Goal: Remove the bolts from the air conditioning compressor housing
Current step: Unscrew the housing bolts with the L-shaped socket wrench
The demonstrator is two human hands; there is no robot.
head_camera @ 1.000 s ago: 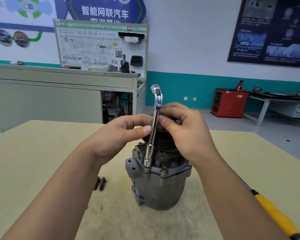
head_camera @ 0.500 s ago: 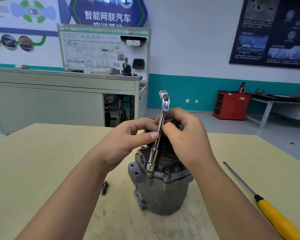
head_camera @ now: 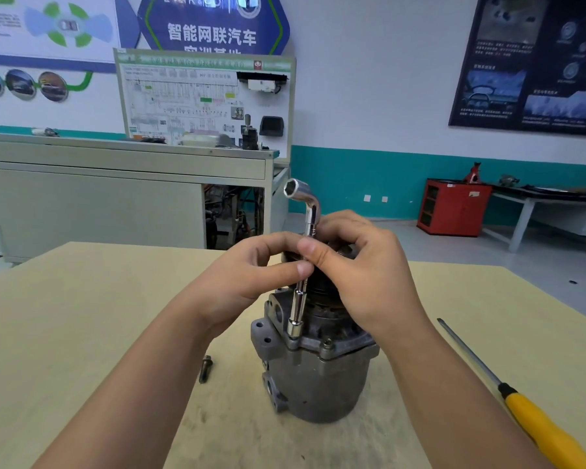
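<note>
A grey metal compressor housing (head_camera: 318,384) stands upright in the middle of the wooden table (head_camera: 82,333). A chrome L-shaped socket wrench (head_camera: 300,299) stands nearly upright with its lower socket on a bolt at the housing's upper left rim. My left hand (head_camera: 251,275) and my right hand (head_camera: 362,275) both pinch the wrench shaft between thumb and fingers. Another bolt (head_camera: 327,343) sits in the flange at the front. A loose bolt (head_camera: 205,368) lies on the table left of the housing.
A yellow-handled screwdriver (head_camera: 535,424) lies on the table to the right, its shaft pointing away from me. Beyond the table stand a grey workbench (head_camera: 115,184) with a training panel, a red cabinet (head_camera: 454,206) and a grey side table.
The wrench has turned on its axis: its bent upper end now points left with the socket opening facing me. My fingers shifted on the shaft. The view moved slightly.
</note>
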